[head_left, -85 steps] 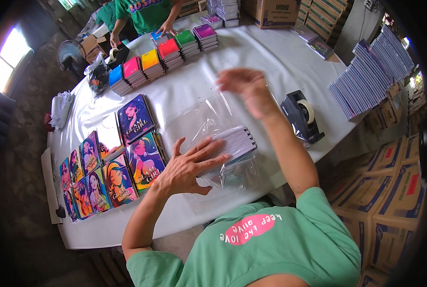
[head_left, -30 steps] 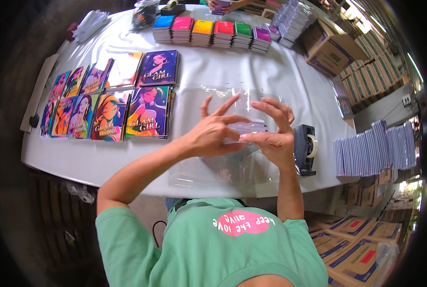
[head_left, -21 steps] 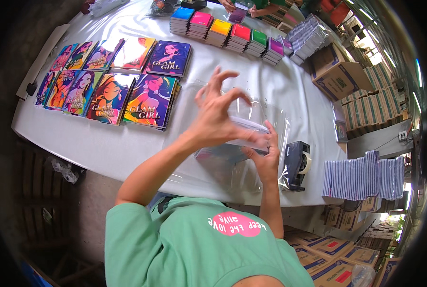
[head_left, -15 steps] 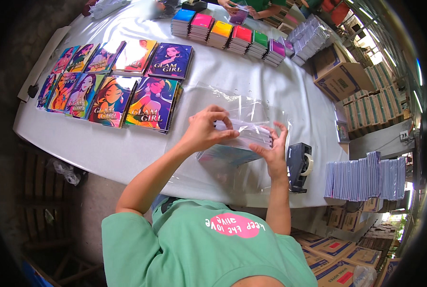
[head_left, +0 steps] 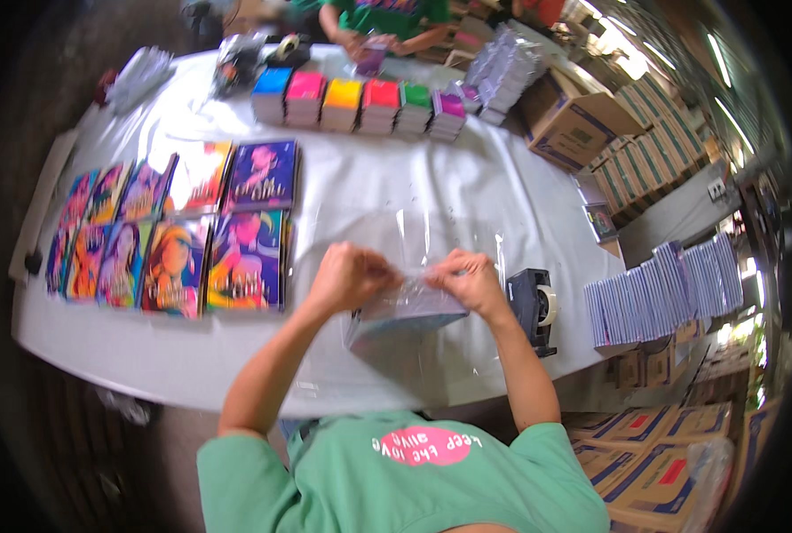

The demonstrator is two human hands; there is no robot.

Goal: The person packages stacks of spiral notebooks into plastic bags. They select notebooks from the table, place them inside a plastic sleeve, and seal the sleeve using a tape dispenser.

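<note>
Notebook stack (head_left: 409, 318) is sitting mid-table near the person's edge, being covered by clear film (head_left: 414, 235) — exact lie of the books can't be told through blur and glare.

Left to right: illustrated notebooks (head_left: 174, 266) are being kept in two rows, well clear of the film. Left hand (head_left: 352, 277) is being held nearly closed over the stack's left end, fingers curled; film looks to be pinched at the tips. Between the hands, a film edge is being bunched above the stack. Right hand (head_left: 470, 280) is being held in a thumb-and-finger pinch on the film, other fingers loosely folded. Tape dispenser (head_left: 527, 306) is standing just beyond it, within easy reach.

For a good fold, judging from here: both pinches should be getting matched in height and pull, so the film is being tensioned evenly and the stack isn't being dragged askew. Slack is best being smoothed outward before any fold is being pressed flat — the bunching at centre is worth being watched; thin film is likely to be creased there.
</note>
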